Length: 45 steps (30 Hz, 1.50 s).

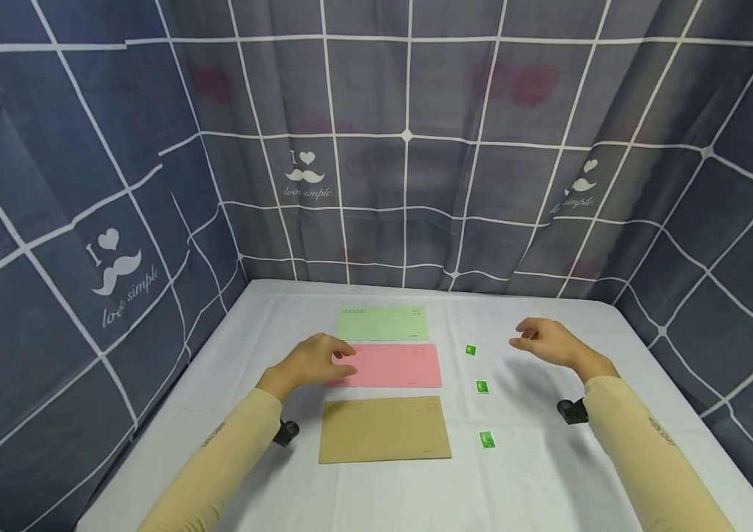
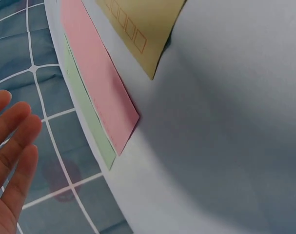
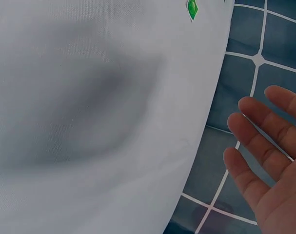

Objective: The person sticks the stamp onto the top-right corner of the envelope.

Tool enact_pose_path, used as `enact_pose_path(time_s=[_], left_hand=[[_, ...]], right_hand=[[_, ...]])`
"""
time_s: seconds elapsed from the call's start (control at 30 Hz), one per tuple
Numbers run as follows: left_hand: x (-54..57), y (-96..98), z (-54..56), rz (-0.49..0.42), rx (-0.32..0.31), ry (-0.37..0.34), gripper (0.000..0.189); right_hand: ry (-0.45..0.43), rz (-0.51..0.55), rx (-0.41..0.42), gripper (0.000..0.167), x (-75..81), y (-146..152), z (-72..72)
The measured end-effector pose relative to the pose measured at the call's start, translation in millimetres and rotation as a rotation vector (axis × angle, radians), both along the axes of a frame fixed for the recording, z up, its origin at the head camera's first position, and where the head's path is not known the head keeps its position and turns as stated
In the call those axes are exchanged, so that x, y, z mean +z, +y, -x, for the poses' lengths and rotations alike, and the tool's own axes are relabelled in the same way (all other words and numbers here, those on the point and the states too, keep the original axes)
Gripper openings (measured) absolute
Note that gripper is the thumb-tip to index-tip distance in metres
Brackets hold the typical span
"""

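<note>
Three envelopes lie in a column on the white table: a green envelope point(image 1: 383, 324) at the back, a pink envelope point(image 1: 392, 366) in the middle and a brown envelope point(image 1: 385, 430) in front. Over the pink one's left end hovers my left hand point(image 1: 315, 360), fingers loosely bent, holding nothing. To the right of the envelopes are three small green stamps with white borders, a back stamp point(image 1: 471, 349), a middle stamp point(image 1: 482, 386) and a front stamp point(image 1: 487, 440). My right hand point(image 1: 549, 342) hangs in the air right of the back stamp, relaxed, with nothing in it.
A white cloth point(image 1: 270, 480) covers the table. Dark blue curtains point(image 1: 376, 170) with white grid lines stand behind it and on both sides. A small black device point(image 1: 286, 433) sits at the left wrist, another black device point(image 1: 573, 411) at the right wrist.
</note>
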State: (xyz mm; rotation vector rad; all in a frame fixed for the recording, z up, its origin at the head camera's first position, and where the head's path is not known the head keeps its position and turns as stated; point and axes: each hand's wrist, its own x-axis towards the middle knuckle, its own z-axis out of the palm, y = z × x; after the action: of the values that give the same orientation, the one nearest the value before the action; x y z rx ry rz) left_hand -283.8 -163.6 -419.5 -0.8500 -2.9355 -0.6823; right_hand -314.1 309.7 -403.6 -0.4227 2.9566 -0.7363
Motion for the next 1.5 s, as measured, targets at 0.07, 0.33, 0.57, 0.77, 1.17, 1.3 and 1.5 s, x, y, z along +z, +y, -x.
enact_pose_path(time_s=[0.07,0.33,0.57,0.77,1.17,1.3,1.5], left_hand=[[-2.0,0.6,-0.5,0.004,0.002,0.005,0.037],[-4.2,2.2,-2.8,-0.018,-0.004,-0.024,0.038],[-11.5,0.9,-9.7,0.062,-0.025,-0.056,0.041],[-13.0,2.0,-15.5,0.051,-0.030,-0.066,0.039],[-15.4,4.6,-28.4,0.068,-0.070,-0.059,0.038],[-18.2,4.3,-32.1,0.056,-0.080,-0.056,0.035],[-22.3,1.9,-35.9,0.072,-0.137,-0.033,0.033]], right_hand=[[0.000,0.005,-0.001,0.052,-2.2,0.3,-0.9],[0.000,0.023,0.008,0.049,-8.3,1.8,0.1],[-0.010,0.034,0.024,0.045,-13.1,0.9,1.3],[-0.003,0.045,0.039,0.046,-12.6,-3.1,1.2],[-0.016,0.056,0.020,0.051,-14.5,-6.1,2.8],[-0.019,0.061,0.021,0.052,-15.6,-9.2,3.8],[-0.026,0.075,0.027,0.054,-19.1,-11.4,3.9]])
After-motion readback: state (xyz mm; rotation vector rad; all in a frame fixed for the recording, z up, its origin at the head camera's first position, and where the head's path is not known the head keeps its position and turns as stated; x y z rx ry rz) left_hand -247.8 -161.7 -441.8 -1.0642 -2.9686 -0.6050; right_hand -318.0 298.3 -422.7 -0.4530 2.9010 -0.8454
